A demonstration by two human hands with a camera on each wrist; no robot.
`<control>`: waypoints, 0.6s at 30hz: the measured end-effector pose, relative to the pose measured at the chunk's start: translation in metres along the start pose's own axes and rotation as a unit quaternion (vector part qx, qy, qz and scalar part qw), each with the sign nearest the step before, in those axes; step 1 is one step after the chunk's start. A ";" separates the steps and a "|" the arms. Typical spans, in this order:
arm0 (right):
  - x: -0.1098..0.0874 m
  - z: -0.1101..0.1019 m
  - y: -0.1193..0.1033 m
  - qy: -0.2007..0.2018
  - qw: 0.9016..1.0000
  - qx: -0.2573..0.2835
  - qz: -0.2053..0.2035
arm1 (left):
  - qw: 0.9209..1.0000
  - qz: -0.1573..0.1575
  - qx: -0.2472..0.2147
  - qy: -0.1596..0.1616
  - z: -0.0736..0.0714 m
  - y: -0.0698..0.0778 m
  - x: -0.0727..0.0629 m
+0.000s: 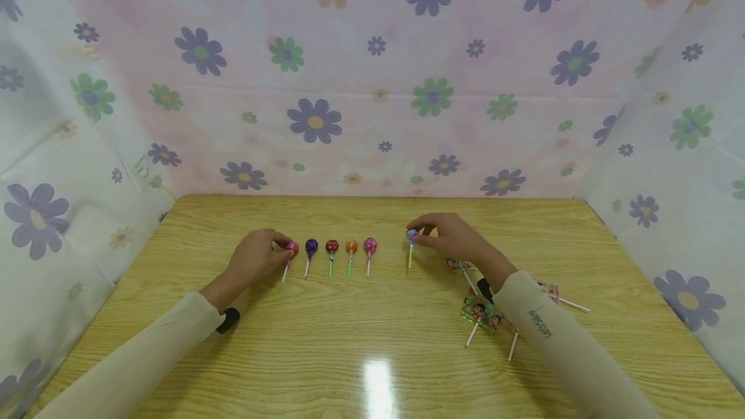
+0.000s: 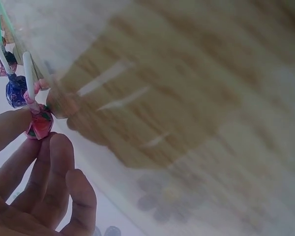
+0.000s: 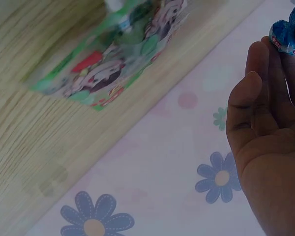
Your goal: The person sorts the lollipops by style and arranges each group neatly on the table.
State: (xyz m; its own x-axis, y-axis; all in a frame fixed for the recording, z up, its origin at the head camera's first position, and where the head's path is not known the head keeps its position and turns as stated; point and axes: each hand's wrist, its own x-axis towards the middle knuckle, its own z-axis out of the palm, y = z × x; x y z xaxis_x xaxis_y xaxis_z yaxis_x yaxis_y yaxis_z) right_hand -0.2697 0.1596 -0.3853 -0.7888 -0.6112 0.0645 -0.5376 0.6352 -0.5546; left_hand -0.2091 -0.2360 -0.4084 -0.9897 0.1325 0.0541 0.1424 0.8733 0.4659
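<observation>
My left hand (image 1: 256, 255) pinches the round head of a pink-red lollipop (image 1: 291, 249) at the left end of a row. Beside it lie a purple lollipop (image 1: 311, 246), a red one (image 1: 332, 246), an orange one (image 1: 352, 247) and a pink one (image 1: 370, 246), sticks towards me. To the right, apart from these, my right hand (image 1: 449, 234) holds a blue lollipop (image 1: 411, 234) with a yellow stick between thumb and fingers. In the right wrist view its blue wrapper (image 3: 283, 37) shows at the fingertips.
Several flat-packed lollipops (image 1: 480, 311) with printed wrappers and white sticks lie near my right forearm, which partly covers them. Wood-grain table (image 1: 279, 354) lies underneath. Flower-patterned cloth (image 1: 361, 115) hangs behind the table and on both sides.
</observation>
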 end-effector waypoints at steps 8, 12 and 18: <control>0.008 0.006 -0.005 -0.006 1.000 0.000 -0.006 | 1.000 -0.001 0.010 0.001 0.001 0.002 -0.001; 0.012 0.010 -0.006 -0.009 1.000 0.000 -0.008 | 1.000 0.000 0.009 0.000 0.001 0.001 -0.001; 0.018 0.015 -0.007 -0.018 1.000 0.009 -0.004 | 1.000 -0.001 0.005 0.001 0.001 0.001 -0.001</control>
State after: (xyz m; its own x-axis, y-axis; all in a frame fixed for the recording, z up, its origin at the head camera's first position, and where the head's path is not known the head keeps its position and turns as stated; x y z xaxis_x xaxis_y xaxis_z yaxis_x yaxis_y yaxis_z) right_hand -0.2758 0.1369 -0.3931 -0.7730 -0.6332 0.0387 -0.5382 0.6223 -0.5684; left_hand -0.2080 -0.2347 -0.4085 -0.9900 0.1300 0.0546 0.1406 0.8783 0.4569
